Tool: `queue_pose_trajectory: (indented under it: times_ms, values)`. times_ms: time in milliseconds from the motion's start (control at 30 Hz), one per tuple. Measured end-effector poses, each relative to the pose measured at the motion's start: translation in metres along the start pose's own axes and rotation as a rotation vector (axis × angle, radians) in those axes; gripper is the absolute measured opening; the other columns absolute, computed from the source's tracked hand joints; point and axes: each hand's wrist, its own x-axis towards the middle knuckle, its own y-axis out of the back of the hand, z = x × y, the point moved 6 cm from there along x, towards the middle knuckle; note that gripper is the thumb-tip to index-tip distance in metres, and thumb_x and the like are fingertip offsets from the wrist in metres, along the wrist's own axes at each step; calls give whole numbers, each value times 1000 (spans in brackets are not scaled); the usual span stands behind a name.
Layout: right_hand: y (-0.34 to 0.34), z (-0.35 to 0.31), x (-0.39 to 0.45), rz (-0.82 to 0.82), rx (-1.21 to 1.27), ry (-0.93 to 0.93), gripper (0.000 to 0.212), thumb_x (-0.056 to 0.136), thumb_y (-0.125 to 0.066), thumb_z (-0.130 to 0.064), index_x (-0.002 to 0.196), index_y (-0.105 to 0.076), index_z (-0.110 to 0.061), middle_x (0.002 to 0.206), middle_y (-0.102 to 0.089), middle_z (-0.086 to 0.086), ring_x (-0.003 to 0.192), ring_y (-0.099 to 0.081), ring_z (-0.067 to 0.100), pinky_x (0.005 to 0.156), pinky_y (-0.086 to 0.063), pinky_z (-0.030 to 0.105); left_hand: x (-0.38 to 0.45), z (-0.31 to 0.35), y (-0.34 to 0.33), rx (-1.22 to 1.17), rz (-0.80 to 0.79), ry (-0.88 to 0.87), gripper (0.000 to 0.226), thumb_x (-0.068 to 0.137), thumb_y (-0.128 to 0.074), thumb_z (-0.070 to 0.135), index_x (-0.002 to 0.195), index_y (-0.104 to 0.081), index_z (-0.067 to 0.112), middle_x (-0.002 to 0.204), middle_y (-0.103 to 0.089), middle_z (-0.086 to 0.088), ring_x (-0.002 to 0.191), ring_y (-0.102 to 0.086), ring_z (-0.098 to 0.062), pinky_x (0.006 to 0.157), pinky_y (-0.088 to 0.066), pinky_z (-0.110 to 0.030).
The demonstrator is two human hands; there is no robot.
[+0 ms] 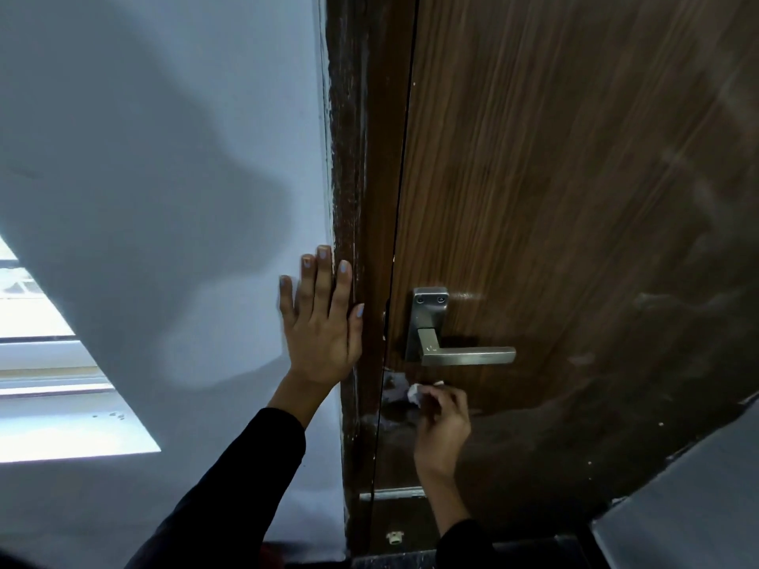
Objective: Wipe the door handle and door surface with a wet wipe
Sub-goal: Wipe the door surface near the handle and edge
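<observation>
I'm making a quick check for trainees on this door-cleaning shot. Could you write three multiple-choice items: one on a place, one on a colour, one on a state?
1. Where is the wet wipe?
A. on the lever
B. below the door handle, against the door
C. on the wall

2. What colour is the handle?
A. silver metal
B. black
C. brass yellow

3. How is the left hand?
A. curled in a fist
B. gripping the lever
C. flat with straight fingers, on the wall beside the door frame

Answers: 1 B, the right hand pinches it under the lever; 2 A, grey metal sheen; 3 C, fingers spread upward.
</observation>
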Motion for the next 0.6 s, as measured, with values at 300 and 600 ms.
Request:
queue_pose_trajectory:
  times_ms: [300, 600]
  values:
    - [-21, -28, -6, -138, -48, 134, 27, 77, -60, -11, 103, -65, -11, 118, -53, 8, 100, -55, 13, 86, -50, 22, -8, -1, 13, -72, -160, 5, 60, 97, -28, 26, 150, 0, 19, 158, 14, 3, 147, 5, -18, 119, 1, -40]
    - [-19, -37, -11, 1, 4, 131, 30, 78, -63, 1, 106, -64, -8, 120, -52, 9, 106, -54, 15, 94, -46, 24, -19, -8, 17, -59, -254, -47, 61, 97, -31, 24, 150, -4, 15, 159, 9, 2, 147, -1, -19, 120, -2, -40]
